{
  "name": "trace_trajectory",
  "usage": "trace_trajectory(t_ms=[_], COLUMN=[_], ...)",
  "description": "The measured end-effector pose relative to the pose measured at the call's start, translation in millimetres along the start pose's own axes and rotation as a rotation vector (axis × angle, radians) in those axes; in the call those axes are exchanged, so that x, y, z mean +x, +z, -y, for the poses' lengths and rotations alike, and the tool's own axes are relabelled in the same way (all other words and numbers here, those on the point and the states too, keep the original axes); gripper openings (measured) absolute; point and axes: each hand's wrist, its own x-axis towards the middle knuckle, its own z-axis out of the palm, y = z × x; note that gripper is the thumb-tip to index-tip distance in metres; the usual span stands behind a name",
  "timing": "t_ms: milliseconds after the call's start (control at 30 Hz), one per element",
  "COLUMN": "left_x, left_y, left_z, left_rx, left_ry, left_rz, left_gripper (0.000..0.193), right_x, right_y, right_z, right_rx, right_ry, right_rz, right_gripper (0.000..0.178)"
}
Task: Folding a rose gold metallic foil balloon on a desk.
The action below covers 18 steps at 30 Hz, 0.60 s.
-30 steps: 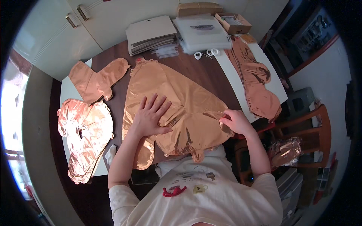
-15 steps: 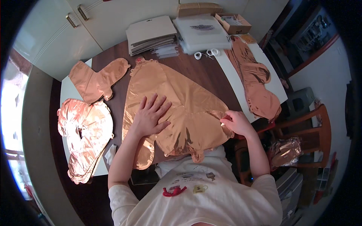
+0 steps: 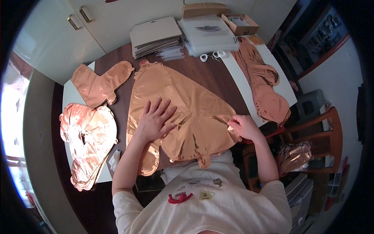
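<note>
The large foil [image 3: 183,93] lay flat on the table [image 3: 204,72], within both hands' reach. The left hand [image 3: 152,123] rested on it, fingers spread, probably to steady it; the right hand [image 3: 247,128] had its fingers pinched together at the right edge, apparently on the foil.

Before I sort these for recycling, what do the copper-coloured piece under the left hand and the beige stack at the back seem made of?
Copper-coloured piece: probably metallised plastic film or foil, shiny; creases and bright reflections suggest it.
Beige stack: likely cardboard, matte; its flat, stiff-looking sheets show no gloss.
</note>
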Motion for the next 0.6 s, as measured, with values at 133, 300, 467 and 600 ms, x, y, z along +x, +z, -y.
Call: trace_trajectory(t_ms=[133,300,467,600], left_x=[0.9,0.9,1.0,0.7], left_y=[-5.8,-8.0,-5.7,-2.8], left_z=[-2.4,-3.0,-2.4,-1.5], left_rx=[-0.007,-0.020,-0.021,-0.024], left_ry=[0.019,0.027,0.037,0.019], left_rz=[0.004,0.002,0.013,0.012], left_gripper=[0.071,0.077,0.071,0.067], right_x=[0.5,0.9,1.8,1.6], right_y=[0.4,1.9,4.0,3.2], right_z=[-1.4,-3.6,-7.5,-3.9], right_rx=[0.000,0.028,0.030,0.020], right_ry=[0.005,-0.001,-0.003,0.011], right_rz=[0.004,-0.013,-0.016,-0.018], right_gripper=[0.026,0.027,0.027,0.027])
